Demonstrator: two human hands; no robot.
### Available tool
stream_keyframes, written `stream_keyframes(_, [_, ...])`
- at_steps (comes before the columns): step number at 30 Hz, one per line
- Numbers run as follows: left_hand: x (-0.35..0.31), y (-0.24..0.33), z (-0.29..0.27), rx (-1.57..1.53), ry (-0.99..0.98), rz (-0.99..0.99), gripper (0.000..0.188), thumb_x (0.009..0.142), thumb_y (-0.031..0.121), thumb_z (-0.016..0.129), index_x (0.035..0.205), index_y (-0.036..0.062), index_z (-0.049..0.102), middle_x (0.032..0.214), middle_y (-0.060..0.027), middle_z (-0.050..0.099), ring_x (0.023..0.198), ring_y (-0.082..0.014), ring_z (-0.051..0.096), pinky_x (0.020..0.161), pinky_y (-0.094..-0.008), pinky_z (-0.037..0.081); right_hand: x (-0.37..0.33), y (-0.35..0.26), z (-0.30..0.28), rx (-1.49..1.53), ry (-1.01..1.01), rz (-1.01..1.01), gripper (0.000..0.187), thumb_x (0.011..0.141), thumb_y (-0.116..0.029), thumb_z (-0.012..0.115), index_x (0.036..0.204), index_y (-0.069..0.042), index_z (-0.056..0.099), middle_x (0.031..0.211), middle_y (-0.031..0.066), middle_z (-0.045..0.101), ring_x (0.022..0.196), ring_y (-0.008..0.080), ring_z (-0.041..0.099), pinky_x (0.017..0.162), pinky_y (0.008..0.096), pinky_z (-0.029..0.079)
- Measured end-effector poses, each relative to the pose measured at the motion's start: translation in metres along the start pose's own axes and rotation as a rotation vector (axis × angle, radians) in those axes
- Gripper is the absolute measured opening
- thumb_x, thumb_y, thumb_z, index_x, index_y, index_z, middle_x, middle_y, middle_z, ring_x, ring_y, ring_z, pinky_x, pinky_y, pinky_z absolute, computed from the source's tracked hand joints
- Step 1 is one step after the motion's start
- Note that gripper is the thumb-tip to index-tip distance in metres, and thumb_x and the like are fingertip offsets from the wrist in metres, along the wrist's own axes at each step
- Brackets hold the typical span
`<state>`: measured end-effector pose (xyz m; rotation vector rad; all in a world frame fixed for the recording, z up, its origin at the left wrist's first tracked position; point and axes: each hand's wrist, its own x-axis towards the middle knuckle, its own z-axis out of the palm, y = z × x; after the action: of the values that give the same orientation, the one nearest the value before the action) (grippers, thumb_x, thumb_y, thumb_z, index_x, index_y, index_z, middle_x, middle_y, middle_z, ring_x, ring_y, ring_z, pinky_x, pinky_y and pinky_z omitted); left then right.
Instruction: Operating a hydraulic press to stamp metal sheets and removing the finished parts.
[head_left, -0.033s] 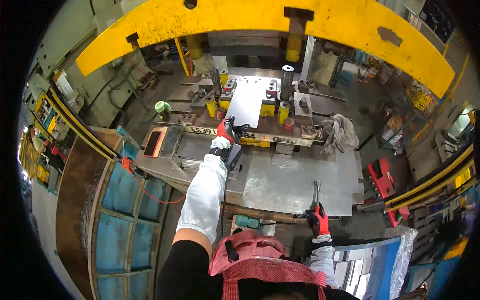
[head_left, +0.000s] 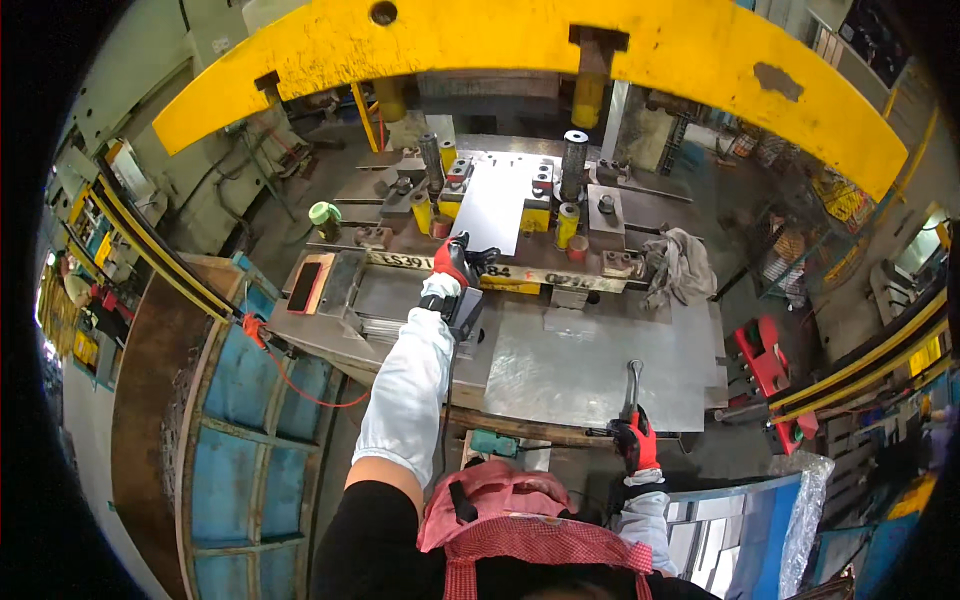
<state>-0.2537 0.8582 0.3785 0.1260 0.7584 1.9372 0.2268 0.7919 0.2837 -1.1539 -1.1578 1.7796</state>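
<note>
Barely stirring since the earlier frame! Reaching well forward with the left hand [head_left: 463, 262], gloved in red and black, to a smooth, pale, rectangular sheet [head_left: 490, 205] just beyond that grip; can't tell whether pinching or only touching. Back and to the right, clasping a slim, ring-ended metal tool [head_left: 634, 386] in the right hand [head_left: 637, 442], pointing forward across a flat, scuffed grey plate [head_left: 565, 365].

There are two gloved hands [head_left: 455, 264] [head_left: 637, 440], one hand tool [head_left: 634, 385], one phone [head_left: 305, 287] and one grey rag [head_left: 682, 265]. Two dark upright posts [head_left: 432, 165] [head_left: 573, 170] and one large yellow beam [head_left: 480, 45] also show.
</note>
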Motion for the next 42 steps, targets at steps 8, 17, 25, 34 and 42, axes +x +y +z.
stream_keyframes(8, [-0.005,-0.010,0.015,0.005,-0.172,-0.012,0.038,0.085,0.026,0.047,0.115,0.0043,0.040,0.102,-0.0215,0.055,0.083,-0.0399,0.058,0.070,-0.0466,0.052,-0.006,-0.009,0.001,0.000,0.087,0.063,0.037,0.074,-0.008,0.057,0.110,-0.009,0.047,0.059,-0.0020,0.044,0.042,0.0082,0.040,0.037,0.0237,0.033])
stream_keyframes(17, [0.011,-0.010,-0.006,0.178,-0.145,0.049,0.043,0.082,0.030,0.046,0.119,0.0079,0.038,0.107,-0.0261,0.051,0.084,-0.0408,0.057,0.070,-0.0476,0.052,-0.002,-0.003,-0.001,0.064,0.000,0.064,0.032,0.079,-0.011,0.053,0.111,-0.009,0.048,0.060,-0.0027,0.043,0.042,0.0061,0.035,0.037,0.0215,0.029])
stream_keyframes(25, [0.006,0.003,-0.012,0.070,-0.157,0.108,0.028,0.085,0.025,0.051,0.101,0.0016,0.046,0.088,-0.0132,0.058,0.077,-0.0335,0.060,0.063,-0.0398,0.053,-0.002,0.002,0.003,0.073,-0.007,0.030,0.036,0.075,-0.012,0.059,0.109,-0.008,0.048,0.062,-0.0011,0.047,0.044,0.0076,0.040,0.039,0.0225,0.034])
stream_keyframes(34, [-0.017,0.002,0.003,-0.013,-0.134,0.011,0.043,0.085,0.030,0.048,0.112,-0.0022,0.039,0.095,-0.0299,0.055,0.079,-0.0401,0.059,0.073,-0.0421,0.052,-0.026,-0.026,0.020,0.109,-0.047,-0.113,0.058,0.080,-0.005,0.049,0.134,-0.009,0.027,0.092,0.0096,0.056,0.056,0.0097,0.047,0.050,0.0239,0.042])
stream_keyframes(42, [-0.043,-0.005,0.023,-0.092,-0.025,-0.076,0.040,0.084,0.031,0.052,0.107,-0.0003,0.043,0.100,-0.0323,0.051,0.086,-0.0376,0.057,0.074,-0.0403,0.052,0.056,-0.152,0.172,-0.122,-0.452,-0.291,0.048,0.080,-0.004,0.053,0.126,-0.004,0.039,0.094,0.0046,0.057,0.065,0.0076,0.050,0.055,0.0229,0.042])
